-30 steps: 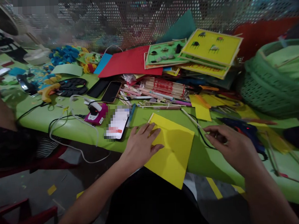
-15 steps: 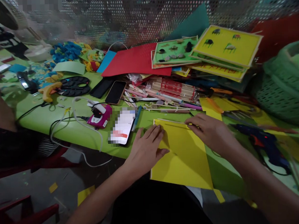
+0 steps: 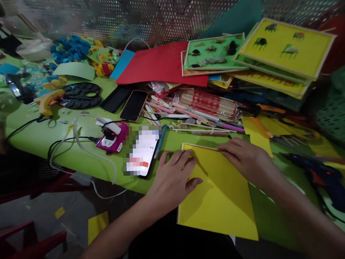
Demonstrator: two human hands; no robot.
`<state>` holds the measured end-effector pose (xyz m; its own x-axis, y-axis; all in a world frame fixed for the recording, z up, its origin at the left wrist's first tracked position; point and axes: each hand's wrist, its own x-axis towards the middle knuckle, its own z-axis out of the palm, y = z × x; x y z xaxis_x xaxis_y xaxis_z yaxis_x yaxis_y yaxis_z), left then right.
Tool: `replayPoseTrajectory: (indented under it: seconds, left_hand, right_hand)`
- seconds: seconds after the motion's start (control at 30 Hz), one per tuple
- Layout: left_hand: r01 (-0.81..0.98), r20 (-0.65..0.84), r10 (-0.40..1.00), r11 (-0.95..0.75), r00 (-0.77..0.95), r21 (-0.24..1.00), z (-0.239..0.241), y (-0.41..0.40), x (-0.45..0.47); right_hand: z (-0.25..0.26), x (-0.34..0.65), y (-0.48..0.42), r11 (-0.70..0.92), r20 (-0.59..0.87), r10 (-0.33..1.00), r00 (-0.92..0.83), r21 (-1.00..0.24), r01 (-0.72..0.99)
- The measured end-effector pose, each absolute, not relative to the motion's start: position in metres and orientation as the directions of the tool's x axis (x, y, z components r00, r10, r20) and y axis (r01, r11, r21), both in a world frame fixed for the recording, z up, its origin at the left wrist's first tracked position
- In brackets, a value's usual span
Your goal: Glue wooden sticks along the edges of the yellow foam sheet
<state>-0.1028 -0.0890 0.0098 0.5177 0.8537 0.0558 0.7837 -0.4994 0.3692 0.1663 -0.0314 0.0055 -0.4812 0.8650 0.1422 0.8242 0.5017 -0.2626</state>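
Note:
A yellow paper sheet [image 3: 220, 203] lies on the green table [image 3: 42, 138] at its near edge, partly overhanging it. My left hand [image 3: 174, 176] lies flat and open on the sheet's left side. My right hand [image 3: 244, 157] presses a thin wooden stick [image 3: 201, 146] along the sheet's far edge, fingers together on it. A blue glue gun [image 3: 327, 180] rests on the table to the right of my right arm.
A lit phone [image 3: 142, 151], a pink device with cables [image 3: 112, 137], two dark phones [image 3: 126, 102], bundled sticks [image 3: 205, 103], red card [image 3: 164, 65], framed craft boards [image 3: 283, 50] and a green basket [image 3: 336, 116] crowd the table. Another person's arm is at the far left.
My right hand left the glue gun, moved left and set a stick along the sheet's far edge. The sheet turned squarer to the table edge. My left hand stayed on it.

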Motion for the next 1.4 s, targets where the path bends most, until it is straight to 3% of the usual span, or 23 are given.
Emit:
replayPoseTrajectory:
  seconds: [0.33,0.63,1.0,1.2,1.4]
  left_hand:
    - [0.795,0.056,0.853,-0.505,0.519,0.336,0.007,-0.085,-0.102]
    - [0.819,0.025,0.843,-0.529,0.538,0.221,0.011,-0.08,-0.098]
    - [0.819,0.082,0.836,-0.547,0.542,0.17,0.005,-0.074,-0.097]
    - [0.818,0.103,0.83,-0.558,0.549,0.138,0.003,-0.073,-0.099]
    - [0.81,0.125,0.816,-0.576,0.564,0.111,0.001,-0.073,-0.1]
  right_hand:
    - [0.005,0.165,-0.033,0.502,0.134,0.865,-0.484,-0.259,0.825]
    - [0.007,0.16,-0.033,0.507,0.137,0.862,-0.488,-0.245,0.827]
    - [0.039,0.206,-0.037,0.374,0.185,0.926,-0.329,-0.327,0.868]
    - [0.041,0.221,-0.037,0.346,0.096,0.937,-0.335,-0.373,0.861]
    - [0.028,0.207,-0.035,0.399,0.057,0.914,-0.401,-0.292,0.869]
